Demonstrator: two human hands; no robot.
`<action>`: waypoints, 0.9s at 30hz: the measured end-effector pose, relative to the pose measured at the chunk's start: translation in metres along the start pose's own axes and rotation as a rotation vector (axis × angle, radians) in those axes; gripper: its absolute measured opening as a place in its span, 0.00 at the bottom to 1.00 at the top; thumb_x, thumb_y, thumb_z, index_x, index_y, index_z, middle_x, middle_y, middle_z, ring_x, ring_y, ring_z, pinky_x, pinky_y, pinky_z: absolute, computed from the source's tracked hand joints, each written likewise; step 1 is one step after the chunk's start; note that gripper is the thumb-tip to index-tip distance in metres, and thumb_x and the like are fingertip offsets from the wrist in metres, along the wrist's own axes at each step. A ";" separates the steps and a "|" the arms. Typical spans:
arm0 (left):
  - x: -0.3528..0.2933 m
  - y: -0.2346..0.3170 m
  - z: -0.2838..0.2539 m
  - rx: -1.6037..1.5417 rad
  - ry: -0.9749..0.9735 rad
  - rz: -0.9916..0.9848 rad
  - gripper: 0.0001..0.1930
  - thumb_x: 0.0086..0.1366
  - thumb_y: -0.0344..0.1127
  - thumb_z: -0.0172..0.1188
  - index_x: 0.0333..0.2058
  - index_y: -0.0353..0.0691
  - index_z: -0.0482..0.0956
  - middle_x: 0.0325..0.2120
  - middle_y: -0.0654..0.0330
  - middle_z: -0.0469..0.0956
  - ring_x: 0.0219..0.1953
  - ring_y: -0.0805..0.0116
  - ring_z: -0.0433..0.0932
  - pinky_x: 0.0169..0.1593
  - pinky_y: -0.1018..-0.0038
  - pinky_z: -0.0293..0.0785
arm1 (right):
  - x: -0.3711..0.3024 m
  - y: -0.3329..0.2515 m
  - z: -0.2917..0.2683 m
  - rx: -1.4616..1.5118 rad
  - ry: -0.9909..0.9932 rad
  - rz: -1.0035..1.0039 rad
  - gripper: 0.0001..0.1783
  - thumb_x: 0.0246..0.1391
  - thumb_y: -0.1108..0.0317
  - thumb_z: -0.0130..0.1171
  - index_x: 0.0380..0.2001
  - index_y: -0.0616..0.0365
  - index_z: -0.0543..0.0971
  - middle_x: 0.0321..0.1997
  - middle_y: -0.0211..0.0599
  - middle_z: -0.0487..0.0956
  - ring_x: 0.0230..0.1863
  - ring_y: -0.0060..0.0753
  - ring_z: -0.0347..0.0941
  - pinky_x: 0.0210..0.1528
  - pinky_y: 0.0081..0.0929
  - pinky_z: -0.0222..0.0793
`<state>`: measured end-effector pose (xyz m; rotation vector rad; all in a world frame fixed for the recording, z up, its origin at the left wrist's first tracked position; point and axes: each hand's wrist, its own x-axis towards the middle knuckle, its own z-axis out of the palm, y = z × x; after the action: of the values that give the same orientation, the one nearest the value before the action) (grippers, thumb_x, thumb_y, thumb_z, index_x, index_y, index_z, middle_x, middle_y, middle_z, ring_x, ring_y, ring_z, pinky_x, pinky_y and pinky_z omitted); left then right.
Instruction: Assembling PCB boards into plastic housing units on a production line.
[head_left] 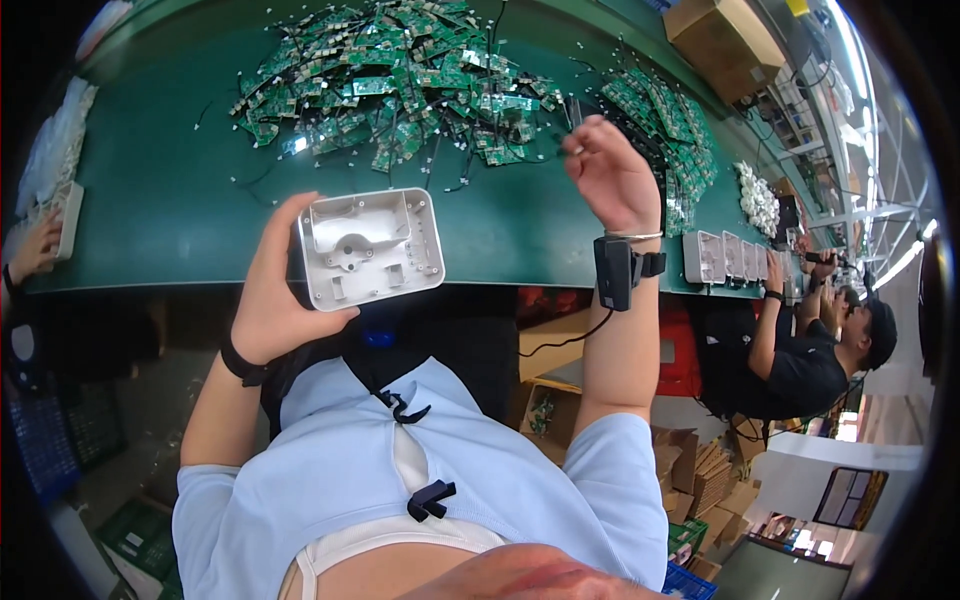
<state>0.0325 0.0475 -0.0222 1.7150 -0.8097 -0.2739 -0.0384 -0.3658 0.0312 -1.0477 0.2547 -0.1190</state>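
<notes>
A green workbench point(500, 225) bears heaped circuit boards point(390, 88). Over its near edge is a white housing point(375, 265), its left side grasped by the left hand point(268, 305). The right hand point(615, 180) curls its fingers near the boards; whether they pinch anything cannot be told.

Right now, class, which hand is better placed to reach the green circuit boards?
Probably the right hand: it hovers near the green circuit boards, though whether it holds anything is unclear. The left hand holds the white casing.
</notes>
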 end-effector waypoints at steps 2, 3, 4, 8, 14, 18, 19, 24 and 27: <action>0.000 -0.001 0.001 0.006 0.014 -0.018 0.58 0.38 0.28 0.76 0.71 0.40 0.57 0.62 0.54 0.69 0.66 0.59 0.69 0.71 0.63 0.60 | 0.001 -0.007 0.001 -0.127 -0.010 0.016 0.09 0.68 0.75 0.56 0.49 0.62 0.79 0.46 0.35 0.82 0.39 0.24 0.78 0.35 0.14 0.72; 0.000 -0.001 0.002 -0.004 0.022 -0.013 0.58 0.38 0.28 0.76 0.71 0.40 0.57 0.62 0.54 0.69 0.66 0.59 0.69 0.71 0.63 0.60 | 0.002 -0.011 0.000 0.009 -0.121 0.009 0.09 0.68 0.74 0.56 0.49 0.61 0.79 0.46 0.35 0.82 0.36 0.23 0.76 0.33 0.14 0.68; -0.001 -0.001 0.004 -0.013 0.030 -0.007 0.58 0.38 0.28 0.77 0.71 0.40 0.57 0.62 0.54 0.69 0.66 0.59 0.69 0.71 0.63 0.60 | 0.002 -0.015 0.000 0.145 -0.230 0.003 0.09 0.69 0.73 0.55 0.49 0.60 0.79 0.45 0.35 0.82 0.34 0.21 0.74 0.31 0.13 0.65; -0.001 -0.001 0.007 -0.045 0.047 -0.023 0.58 0.39 0.29 0.77 0.71 0.39 0.57 0.62 0.54 0.69 0.66 0.59 0.69 0.71 0.64 0.61 | 0.012 -0.010 0.008 0.042 -0.204 0.021 0.09 0.71 0.71 0.54 0.49 0.58 0.79 0.45 0.34 0.82 0.30 0.20 0.70 0.30 0.14 0.64; -0.004 -0.005 0.010 -0.011 0.110 -0.018 0.55 0.39 0.33 0.78 0.69 0.36 0.60 0.62 0.49 0.68 0.65 0.55 0.70 0.68 0.63 0.65 | 0.006 -0.001 0.045 0.352 0.089 -0.025 0.08 0.72 0.67 0.54 0.49 0.57 0.78 0.45 0.31 0.80 0.32 0.19 0.72 0.32 0.15 0.68; -0.002 -0.010 0.009 0.004 0.079 0.020 0.55 0.39 0.34 0.78 0.69 0.36 0.60 0.63 0.48 0.67 0.66 0.53 0.69 0.69 0.62 0.64 | -0.014 0.045 0.047 0.409 -0.116 -0.089 0.09 0.73 0.67 0.51 0.49 0.57 0.77 0.46 0.33 0.79 0.32 0.19 0.69 0.31 0.17 0.68; -0.002 -0.010 0.010 0.001 0.079 0.031 0.55 0.40 0.34 0.78 0.69 0.36 0.60 0.63 0.48 0.67 0.66 0.52 0.69 0.69 0.62 0.63 | -0.020 0.058 0.047 0.543 -0.154 -0.044 0.09 0.73 0.67 0.52 0.48 0.57 0.77 0.46 0.33 0.79 0.32 0.20 0.69 0.32 0.17 0.68; 0.001 0.000 0.013 0.084 0.083 0.095 0.55 0.42 0.34 0.78 0.70 0.37 0.60 0.64 0.47 0.66 0.67 0.48 0.67 0.70 0.60 0.62 | -0.043 0.113 0.068 0.716 -0.206 0.011 0.06 0.72 0.68 0.53 0.47 0.56 0.76 0.45 0.33 0.79 0.36 0.25 0.73 0.35 0.19 0.70; 0.001 0.006 0.011 0.127 0.077 0.102 0.55 0.43 0.34 0.77 0.70 0.38 0.59 0.64 0.46 0.65 0.67 0.47 0.66 0.70 0.60 0.62 | -0.054 0.131 0.096 0.225 0.017 -0.264 0.05 0.69 0.73 0.56 0.45 0.58 0.78 0.46 0.35 0.81 0.41 0.28 0.77 0.41 0.22 0.72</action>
<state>0.0245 0.0381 -0.0198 1.7841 -0.8700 -0.0877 -0.0679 -0.2081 -0.0286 -0.8522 0.1140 -0.3865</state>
